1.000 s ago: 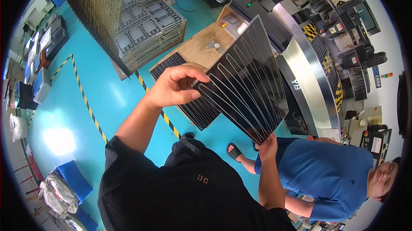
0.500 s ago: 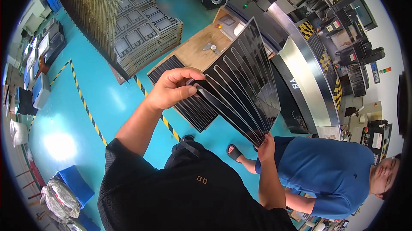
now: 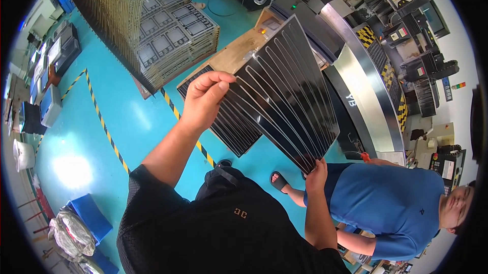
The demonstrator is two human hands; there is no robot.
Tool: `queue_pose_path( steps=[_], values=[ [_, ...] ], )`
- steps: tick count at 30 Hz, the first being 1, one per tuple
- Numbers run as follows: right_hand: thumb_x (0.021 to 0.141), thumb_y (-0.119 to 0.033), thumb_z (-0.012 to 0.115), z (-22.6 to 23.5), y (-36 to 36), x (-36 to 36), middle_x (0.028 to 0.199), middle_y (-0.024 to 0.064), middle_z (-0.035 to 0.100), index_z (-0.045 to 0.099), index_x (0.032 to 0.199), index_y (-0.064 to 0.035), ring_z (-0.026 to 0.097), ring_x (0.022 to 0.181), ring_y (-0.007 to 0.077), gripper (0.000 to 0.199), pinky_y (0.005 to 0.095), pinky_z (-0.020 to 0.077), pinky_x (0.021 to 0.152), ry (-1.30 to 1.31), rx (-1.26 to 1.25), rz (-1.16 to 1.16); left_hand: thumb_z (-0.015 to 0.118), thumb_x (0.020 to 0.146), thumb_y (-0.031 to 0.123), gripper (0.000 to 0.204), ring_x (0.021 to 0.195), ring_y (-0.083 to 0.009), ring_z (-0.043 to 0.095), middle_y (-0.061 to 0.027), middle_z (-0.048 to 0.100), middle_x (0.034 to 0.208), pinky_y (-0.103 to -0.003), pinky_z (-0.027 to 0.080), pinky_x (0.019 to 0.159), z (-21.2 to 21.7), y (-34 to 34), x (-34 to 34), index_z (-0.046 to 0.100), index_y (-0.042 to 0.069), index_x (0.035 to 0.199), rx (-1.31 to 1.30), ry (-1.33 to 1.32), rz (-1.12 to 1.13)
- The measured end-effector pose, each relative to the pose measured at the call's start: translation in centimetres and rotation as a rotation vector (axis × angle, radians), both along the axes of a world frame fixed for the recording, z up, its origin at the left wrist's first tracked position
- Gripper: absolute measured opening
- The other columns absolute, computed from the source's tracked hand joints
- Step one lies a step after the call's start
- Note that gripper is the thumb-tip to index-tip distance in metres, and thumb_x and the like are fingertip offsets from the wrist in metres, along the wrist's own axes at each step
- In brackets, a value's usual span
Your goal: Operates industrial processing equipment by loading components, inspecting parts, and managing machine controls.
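A large thin black panel [image 3: 287, 93], crossed lengthwise by long pale slots or lines, is held up tilted in front of me. My left hand [image 3: 206, 98] pinches its left corner between thumb and fingers. My right hand [image 3: 316, 176] grips the near lower corner, its fingertips partly hidden by the panel. Below and behind it, more black striped panel [image 3: 239, 134] lies at the side of the wooden table [image 3: 231, 60], partly covered by my left hand and the held panel.
A tall stack of framed sheets [image 3: 178, 30] stands at the far left. A machine with a curved metal front [image 3: 363, 85] is on the right. A co-worker in a blue shirt [image 3: 381, 205] stands close by at the right. Yellow-black tape [image 3: 104, 129] marks the floor.
The panel has turned so that more of its striped face shows. My left hand has risen slightly with its corner; my right hand stays nearly in place. The co-worker's far hand, with something red, has appeared.
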State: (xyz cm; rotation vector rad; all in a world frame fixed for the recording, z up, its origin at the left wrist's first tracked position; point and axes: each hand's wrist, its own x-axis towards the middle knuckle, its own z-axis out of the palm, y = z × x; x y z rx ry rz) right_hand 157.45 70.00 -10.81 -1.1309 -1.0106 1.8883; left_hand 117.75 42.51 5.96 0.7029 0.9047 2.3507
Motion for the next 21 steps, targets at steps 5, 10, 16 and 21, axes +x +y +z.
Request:
queue_pose_path(
  steps=[5, 10, 16, 21],
  values=[
    [0.088, -0.001, 0.045, 0.6, -0.4, -0.2, 0.122, 0.0130, 0.050, 0.040, 0.130, 0.0070, 0.049, 0.112, 0.0199, 0.043, 0.0294, 0.0382, 0.099, 0.020, 0.039, 0.036, 0.052, 0.094, 0.007, 0.021, 0.090, -0.0129, 0.062, -0.0065, 0.064, 0.104, -0.027, 0.051, 0.079, 0.8, -0.3, -0.4, 0.061, 0.000, 0.112, 0.053, -0.134, -0.052],
    [0.088, -0.001, 0.045, 1.8, -1.3, -0.9, 0.121, 0.0129, 0.051, 0.041, 0.129, 0.0067, 0.051, 0.110, 0.0198, 0.042, 0.0293, 0.0401, 0.097, 0.000, 0.043, 0.010, 0.050, 0.096, 0.007, 0.023, 0.096, -0.0156, 0.062, -0.0080, 0.064, 0.107, -0.030, 0.051, 0.085, 0.0, -0.6, -0.8, 0.058, -0.001, 0.116, 0.095, -0.120, -0.144],
    [0.088, -0.001, 0.046, 2.9, -1.7, -1.7, 0.121, 0.0126, 0.051, 0.040, 0.130, 0.0067, 0.050, 0.110, 0.0195, 0.043, 0.0287, 0.0403, 0.096, -0.061, 0.059, -0.014, 0.052, 0.095, 0.005, 0.025, 0.098, -0.0154, 0.062, -0.0077, 0.062, 0.111, -0.030, 0.051, 0.087, -0.1, -0.4, -1.0, 0.057, 0.000, 0.119, 0.157, -0.085, -0.192],
    [0.088, -0.001, 0.048, 2.9, -1.6, -1.8, 0.122, 0.0126, 0.050, 0.038, 0.132, 0.0069, 0.050, 0.111, 0.0194, 0.046, 0.0284, 0.0390, 0.098, -0.069, 0.064, -0.025, 0.060, 0.087, -0.005, 0.035, 0.096, -0.0084, 0.059, -0.0044, 0.059, 0.116, -0.023, 0.050, 0.084, -1.0, -0.8, -1.5, 0.056, 0.001, 0.121, 0.065, 0.062, -0.153]
  ],
)
